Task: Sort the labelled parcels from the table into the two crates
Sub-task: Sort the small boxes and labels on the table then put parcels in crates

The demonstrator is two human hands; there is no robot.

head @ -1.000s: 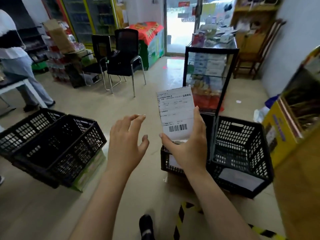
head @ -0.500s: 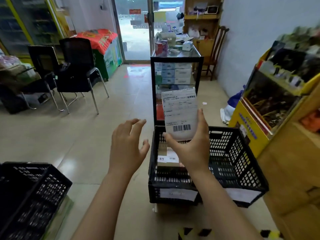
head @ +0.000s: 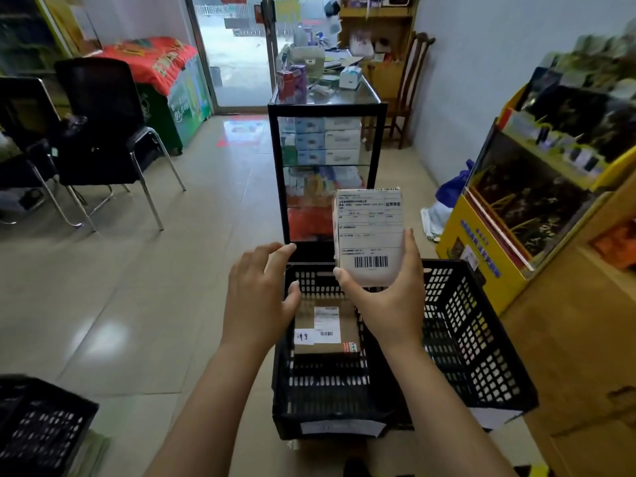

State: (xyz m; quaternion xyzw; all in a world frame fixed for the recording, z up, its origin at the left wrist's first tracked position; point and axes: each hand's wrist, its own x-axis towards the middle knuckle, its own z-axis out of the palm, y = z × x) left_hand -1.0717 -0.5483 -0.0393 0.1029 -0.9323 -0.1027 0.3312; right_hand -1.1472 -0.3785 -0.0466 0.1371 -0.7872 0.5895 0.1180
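My right hand [head: 385, 304] holds a white labelled parcel [head: 370, 232] upright by its lower end, thumb on one side and fingers on the other, barcode facing me. It hangs above the far part of a black plastic crate [head: 475, 342] on the floor straight ahead. Inside that crate lies a brown cardboard parcel [head: 325, 330] with white labels. My left hand [head: 256, 297] hovers empty over the crate's left rim, fingers spread and relaxed. A second black crate [head: 41, 428] shows at the bottom left corner.
A black-framed glass display cabinet [head: 327, 160] stands right behind the crate. A yellow display rack [head: 537, 208] and a wooden counter [head: 585, 356] line the right side. Black chairs [head: 99, 132] stand at the left on the tiled floor.
The view has swung right and closer, so the right crate is now centred under my hands. My right hand has carried the white parcel over it; the left crate slid off to the bottom left.
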